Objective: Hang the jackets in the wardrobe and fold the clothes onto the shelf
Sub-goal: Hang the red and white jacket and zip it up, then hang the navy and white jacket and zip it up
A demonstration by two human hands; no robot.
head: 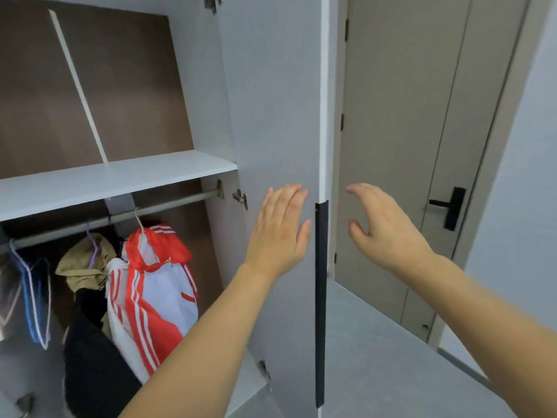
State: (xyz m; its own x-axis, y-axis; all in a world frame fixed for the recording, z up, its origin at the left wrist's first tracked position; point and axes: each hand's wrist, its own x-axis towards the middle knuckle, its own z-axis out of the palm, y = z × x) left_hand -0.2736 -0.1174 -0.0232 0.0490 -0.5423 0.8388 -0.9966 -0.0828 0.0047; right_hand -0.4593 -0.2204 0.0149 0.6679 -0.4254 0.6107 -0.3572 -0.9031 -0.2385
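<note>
Head view puts the open wardrobe door (280, 122) straight ahead at twelve o'clock, standing edge-on to me, with its long black handle (321, 297) running vertically down the leading edge between my two hands. My left hand (278, 230) lies flat against the door's inner face, fingers straight and together, pointing up towards twelve; it sits just beside the handle, at its nine o'clock. My right hand (382, 227) hangs on the outer side, at the handle's three o'clock, fingers loosely spread and slightly curved, holding nothing; whether it touches the door I cannot tell. Both forearms reach forward and upward from the bottom of the view, the left one crossing in front of the wardrobe opening.

The jackets hang at about eight o'clock from my left hand, on the rail (120, 217) under the white shelf (114, 179): a red-and-white striped jacket (153, 285) nearest the door, a tan garment (86, 260) and a black garment (90, 351) beside it, a blue-trimmed one (36, 300) farther left. The shelf shows no folded clothes.

I judge the door's swing is the coming move, and the left hand, already pressed on it, is the nearer one to drive it.
</note>
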